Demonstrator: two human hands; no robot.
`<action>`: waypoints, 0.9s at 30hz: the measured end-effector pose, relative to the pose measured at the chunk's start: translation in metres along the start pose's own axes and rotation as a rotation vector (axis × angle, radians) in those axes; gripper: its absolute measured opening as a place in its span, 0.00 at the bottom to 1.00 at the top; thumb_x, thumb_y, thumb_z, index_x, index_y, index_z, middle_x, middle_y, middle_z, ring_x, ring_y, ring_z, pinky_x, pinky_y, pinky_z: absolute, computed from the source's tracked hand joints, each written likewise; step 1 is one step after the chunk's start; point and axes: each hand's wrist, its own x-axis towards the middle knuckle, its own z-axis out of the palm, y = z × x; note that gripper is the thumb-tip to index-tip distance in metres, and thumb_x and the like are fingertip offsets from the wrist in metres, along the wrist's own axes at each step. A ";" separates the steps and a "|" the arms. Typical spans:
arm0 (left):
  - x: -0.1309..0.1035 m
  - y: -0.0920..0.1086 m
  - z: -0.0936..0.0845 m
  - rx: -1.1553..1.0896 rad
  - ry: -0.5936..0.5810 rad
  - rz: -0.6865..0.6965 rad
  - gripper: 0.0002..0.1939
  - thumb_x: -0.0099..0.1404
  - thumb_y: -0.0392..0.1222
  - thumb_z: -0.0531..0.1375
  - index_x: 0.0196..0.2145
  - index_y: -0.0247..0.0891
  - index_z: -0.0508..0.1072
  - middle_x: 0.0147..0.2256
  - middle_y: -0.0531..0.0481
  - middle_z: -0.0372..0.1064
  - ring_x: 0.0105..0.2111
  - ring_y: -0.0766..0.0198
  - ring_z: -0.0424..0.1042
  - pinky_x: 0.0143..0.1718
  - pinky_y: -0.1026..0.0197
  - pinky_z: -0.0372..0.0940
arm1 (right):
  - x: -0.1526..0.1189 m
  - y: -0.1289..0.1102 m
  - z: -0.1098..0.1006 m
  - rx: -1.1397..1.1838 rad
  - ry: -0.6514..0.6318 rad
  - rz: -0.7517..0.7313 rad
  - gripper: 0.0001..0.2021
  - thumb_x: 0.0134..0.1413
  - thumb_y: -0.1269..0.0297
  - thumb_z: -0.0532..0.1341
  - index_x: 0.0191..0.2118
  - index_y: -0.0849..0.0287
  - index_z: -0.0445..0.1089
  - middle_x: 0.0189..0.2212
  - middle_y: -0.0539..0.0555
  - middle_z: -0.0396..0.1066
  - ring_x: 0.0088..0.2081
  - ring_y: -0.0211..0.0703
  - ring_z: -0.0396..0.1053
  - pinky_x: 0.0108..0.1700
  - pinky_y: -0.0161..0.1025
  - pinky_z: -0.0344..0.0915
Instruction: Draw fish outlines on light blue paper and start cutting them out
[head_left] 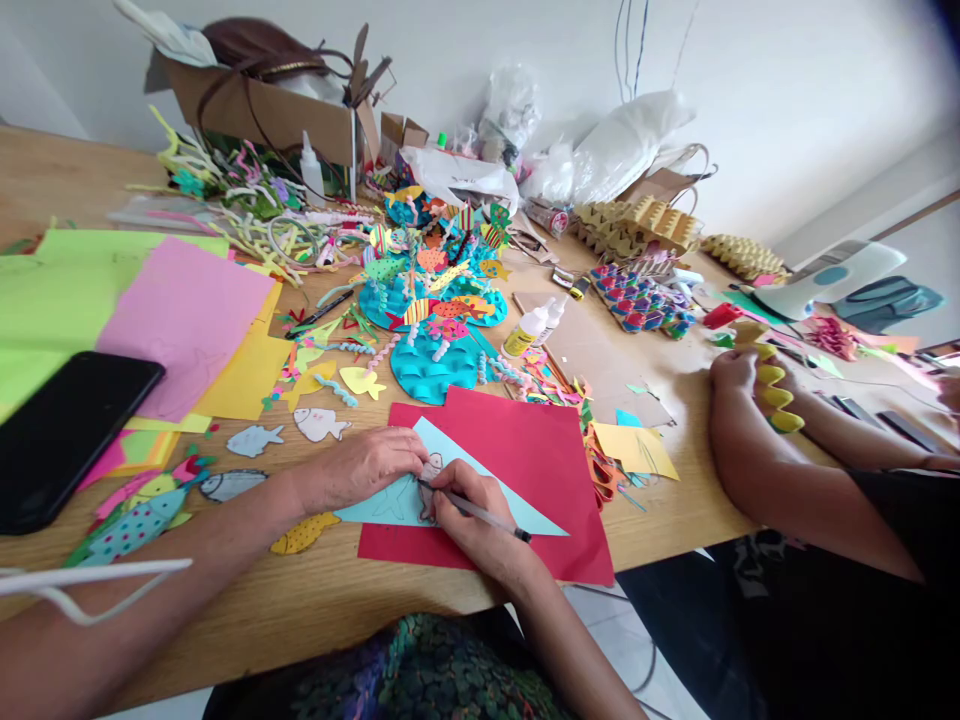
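My right hand (476,510) grips a pen (487,515), its tip at the edge of a small paper fish cutout (432,472). The fingers of my left hand (375,462) are bent together and press that cutout against a light blue paper triangle (517,508). Fish outlines are drawn on the blue paper, beside my right fingers. Beneath it lie red paper sheets (525,435). Near my left forearm are a white paper fish (319,424), a pale blue one (255,440) and an orange dotted one (305,533).
Turquoise bases (435,368) with paper fish stand ahead, near glue bottles (527,330). Orange scissors (600,470) lie right of the red paper. On the left are a phone (79,430) and coloured sheets (187,320). At the right, another person's hands hold a yellow scalloped strip (771,385).
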 end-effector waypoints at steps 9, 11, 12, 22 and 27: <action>0.003 0.003 -0.002 -0.008 -0.029 -0.012 0.11 0.69 0.35 0.50 0.38 0.36 0.72 0.41 0.46 0.70 0.44 0.62 0.66 0.47 0.61 0.61 | -0.001 -0.005 -0.003 -0.091 0.027 -0.044 0.05 0.45 0.73 0.52 0.28 0.57 0.61 0.19 0.44 0.62 0.20 0.32 0.56 0.24 0.28 0.55; 0.003 0.002 -0.002 -0.010 -0.030 -0.014 0.11 0.70 0.35 0.49 0.37 0.36 0.72 0.41 0.46 0.70 0.44 0.62 0.66 0.47 0.61 0.61 | -0.002 -0.006 -0.003 -0.096 0.025 -0.047 0.04 0.44 0.73 0.52 0.27 0.57 0.61 0.20 0.44 0.61 0.20 0.32 0.56 0.24 0.28 0.55; 0.003 0.002 -0.002 -0.010 -0.029 -0.011 0.12 0.70 0.35 0.49 0.37 0.36 0.72 0.41 0.46 0.70 0.44 0.62 0.66 0.47 0.61 0.61 | -0.003 -0.006 -0.003 -0.100 0.024 -0.050 0.04 0.44 0.73 0.52 0.27 0.57 0.61 0.20 0.44 0.61 0.20 0.32 0.56 0.25 0.28 0.55; 0.002 0.001 -0.001 0.011 -0.010 0.014 0.12 0.70 0.37 0.48 0.38 0.35 0.72 0.40 0.45 0.70 0.44 0.60 0.66 0.47 0.59 0.62 | -0.010 -0.006 -0.003 -0.114 0.003 -0.029 0.05 0.43 0.74 0.52 0.26 0.58 0.61 0.20 0.44 0.63 0.20 0.32 0.57 0.24 0.28 0.54; 0.001 0.000 -0.001 0.002 -0.015 0.007 0.12 0.70 0.37 0.48 0.38 0.36 0.71 0.41 0.46 0.70 0.45 0.61 0.66 0.47 0.59 0.61 | -0.014 -0.009 -0.005 -0.133 0.001 0.002 0.05 0.42 0.73 0.52 0.26 0.58 0.62 0.20 0.45 0.64 0.20 0.33 0.58 0.24 0.29 0.54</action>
